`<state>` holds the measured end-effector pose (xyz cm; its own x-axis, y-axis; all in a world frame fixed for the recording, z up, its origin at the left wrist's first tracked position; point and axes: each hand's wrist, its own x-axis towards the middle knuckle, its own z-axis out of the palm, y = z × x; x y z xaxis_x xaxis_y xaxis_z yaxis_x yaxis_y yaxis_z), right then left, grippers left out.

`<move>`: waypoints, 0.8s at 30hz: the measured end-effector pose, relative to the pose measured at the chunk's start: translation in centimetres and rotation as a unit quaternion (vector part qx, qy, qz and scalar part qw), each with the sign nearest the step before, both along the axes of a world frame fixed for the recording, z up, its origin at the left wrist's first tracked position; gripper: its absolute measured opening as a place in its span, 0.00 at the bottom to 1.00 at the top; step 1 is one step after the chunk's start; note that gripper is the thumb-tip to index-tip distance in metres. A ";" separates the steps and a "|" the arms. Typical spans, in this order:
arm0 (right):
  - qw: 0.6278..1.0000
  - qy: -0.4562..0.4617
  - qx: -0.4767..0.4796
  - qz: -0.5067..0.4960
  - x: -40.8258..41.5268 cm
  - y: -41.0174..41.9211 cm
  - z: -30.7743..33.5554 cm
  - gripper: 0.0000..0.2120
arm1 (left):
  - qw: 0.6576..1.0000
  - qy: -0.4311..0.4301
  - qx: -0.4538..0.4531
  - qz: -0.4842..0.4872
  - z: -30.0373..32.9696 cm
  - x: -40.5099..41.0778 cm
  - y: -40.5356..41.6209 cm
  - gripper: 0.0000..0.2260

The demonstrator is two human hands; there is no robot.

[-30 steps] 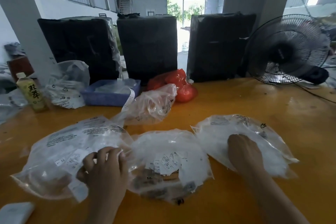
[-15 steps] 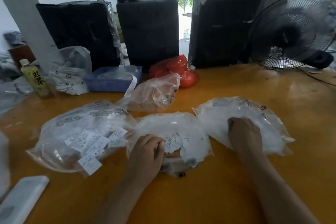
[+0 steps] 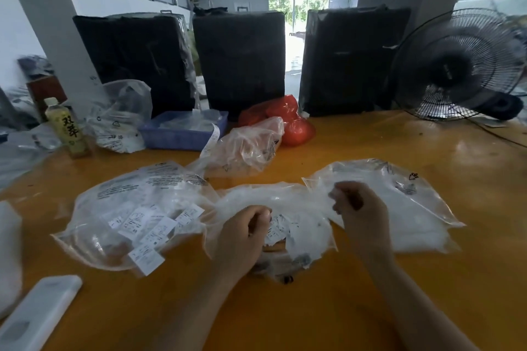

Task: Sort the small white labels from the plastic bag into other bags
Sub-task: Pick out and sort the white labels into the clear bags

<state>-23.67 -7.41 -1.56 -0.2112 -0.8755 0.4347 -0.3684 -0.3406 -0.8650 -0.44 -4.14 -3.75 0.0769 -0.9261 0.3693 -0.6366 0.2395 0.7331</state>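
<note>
Plastic middle bag (image 3: 310,202) in both curled grips

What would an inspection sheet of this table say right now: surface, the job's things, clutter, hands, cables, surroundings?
Surface: glossy orange table.
Job's things: left bag with labels spilling at its mouth; middle bag; right bag.
Clutter: drink bottle, blue tray, red bag, crumpled bag, white device.
Hands: left hand curled at the middle bag; right hand pinches plastic film.
Cables: black cord from fan.
Surroundings: three black-wrapped bundles, open doorway behind.
</note>
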 end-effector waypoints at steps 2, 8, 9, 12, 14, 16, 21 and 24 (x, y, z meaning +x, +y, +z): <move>0.996 -0.001 0.035 0.084 1.4 0.2 -0.3 0.09 | 0.994 0.103 0.023 -0.026 -0.4 -0.1 0.2 0.14; 0.977 0.018 0.039 0.210 4.8 0.9 -1.0 0.11 | 0.976 0.191 0.085 -0.056 -0.6 -0.1 0.7 0.19; 0.975 0.031 0.035 0.219 5.1 1.1 -1.2 0.11 | 0.975 0.201 0.085 -0.053 -0.7 -0.3 0.7 0.18; 0.975 0.069 0.029 0.209 5.6 1.5 -1.5 0.09 | 0.971 0.219 0.086 -0.049 -0.9 -0.4 0.3 0.15; 0.980 0.078 0.031 0.181 5.7 1.4 -1.7 0.08 | 0.974 0.206 0.089 -0.027 -1.0 -0.1 0.1 0.13; 0.985 0.072 0.047 0.151 5.5 1.1 -1.6 0.06 | 0.975 0.202 0.092 -0.016 -1.4 0.0 0.0 0.08; 0.981 0.189 -0.016 -0.029 2.1 -0.1 -0.1 0.03 | 0.949 0.299 0.099 0.010 -1.3 0.1 0.3 0.07; 0.928 0.336 0.017 -0.160 -1.9 -1.3 0.4 0.06 | 0.938 0.332 0.099 0.021 -1.0 0.2 0.4 0.07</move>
